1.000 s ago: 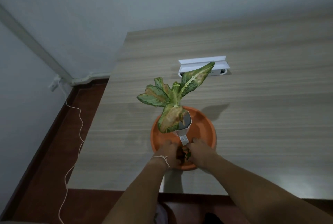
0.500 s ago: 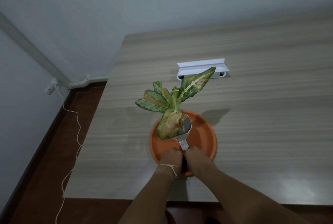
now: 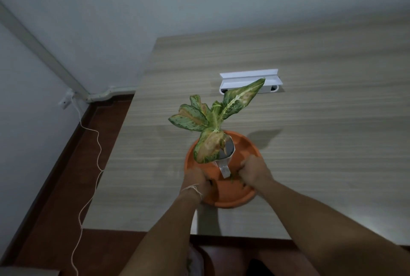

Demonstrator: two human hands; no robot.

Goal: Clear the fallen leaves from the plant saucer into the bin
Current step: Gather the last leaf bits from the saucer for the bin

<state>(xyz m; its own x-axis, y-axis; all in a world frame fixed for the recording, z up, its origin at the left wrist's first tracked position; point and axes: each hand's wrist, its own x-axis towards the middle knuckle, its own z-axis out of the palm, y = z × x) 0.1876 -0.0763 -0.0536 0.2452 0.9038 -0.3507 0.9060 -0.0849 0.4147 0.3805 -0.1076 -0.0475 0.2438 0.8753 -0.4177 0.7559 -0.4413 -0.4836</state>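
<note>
An orange plant saucer (image 3: 246, 143) sits near the front of a wood-grain table (image 3: 321, 120). In it stands a small white pot (image 3: 229, 150) holding a plant (image 3: 213, 120) with green, yellow-blotched leaves. Both hands are inside the near half of the saucer, on either side of the pot. My left hand (image 3: 196, 179) is curled shut at the left rim, with a dark scrap at its fingertips. My right hand (image 3: 253, 172) is fisted just right of the pot, and green leaf bits (image 3: 233, 178) poke out by its fingers. No bin is in view.
A white bracket-like fixture (image 3: 248, 75) lies on the table behind the plant. The table's left edge drops to a dark red floor, where a thin white cord (image 3: 97, 153) trails down from a wall socket (image 3: 65, 102). The front table edge is close to my body.
My hands were pressed together over leaf debris at the saucer's front. They have since drawn apart, the left toward the left rim and the right up beside the pot.
</note>
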